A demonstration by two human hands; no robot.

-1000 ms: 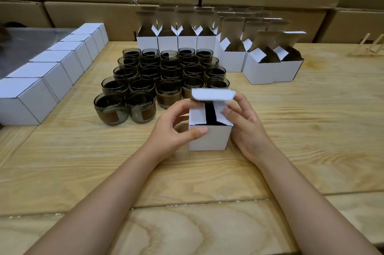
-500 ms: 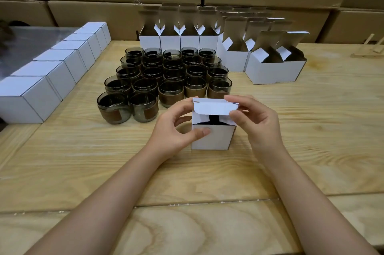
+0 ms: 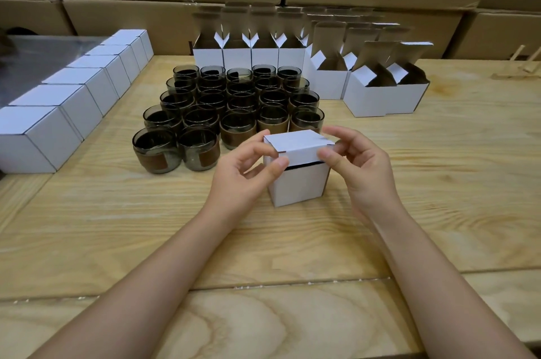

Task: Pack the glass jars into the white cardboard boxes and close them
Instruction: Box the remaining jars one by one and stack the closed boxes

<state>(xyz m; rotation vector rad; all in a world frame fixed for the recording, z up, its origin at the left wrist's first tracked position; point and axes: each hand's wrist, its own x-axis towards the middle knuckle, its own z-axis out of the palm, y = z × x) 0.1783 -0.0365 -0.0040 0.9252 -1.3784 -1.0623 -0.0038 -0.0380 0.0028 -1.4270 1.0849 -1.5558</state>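
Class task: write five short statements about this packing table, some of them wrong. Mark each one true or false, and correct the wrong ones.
1. The left hand and the right hand both pinch the lid of the white box at the centre. True.
2. That lid is fully tucked in. False: a dark gap shows under its front flap.
3. The closed boxes stand in a row at the left. True.
4. The open boxes stand nearer the person than the jars. False: they stand behind the jars and to their right.
5. The table is wooden. True.
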